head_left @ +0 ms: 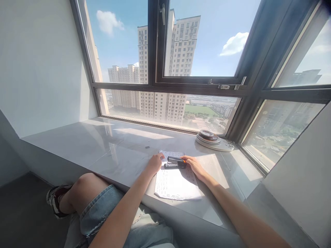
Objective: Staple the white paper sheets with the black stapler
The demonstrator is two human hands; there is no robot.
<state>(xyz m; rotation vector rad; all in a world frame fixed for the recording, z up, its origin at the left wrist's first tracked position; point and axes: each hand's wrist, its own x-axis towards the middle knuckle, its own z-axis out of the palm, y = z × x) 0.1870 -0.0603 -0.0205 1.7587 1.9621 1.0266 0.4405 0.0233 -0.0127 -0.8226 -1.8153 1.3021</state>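
A black stapler [176, 162] lies on its long side across printed sheets of paper [176, 186], its jaw to the left and a gap showing between its upper and lower arms. My right hand [192, 163] grips its right end, thumb and fingers around it. Just left of the jaw, over the left edge of the sheets, is my left hand [155, 163]. Its fingers are curled together in a pinch; what lies between them is too small to make out. A small grey strip, perhaps staples [147, 147], rests on the sill beyond my left hand.
The sheets lie on a wide, glossy grey window sill [77, 144]. Near the window at the right is a stack of round, flat discs [208, 137]. Dark window frames [168, 88] bound the far side. My bent knee [89, 181] is against the front edge.
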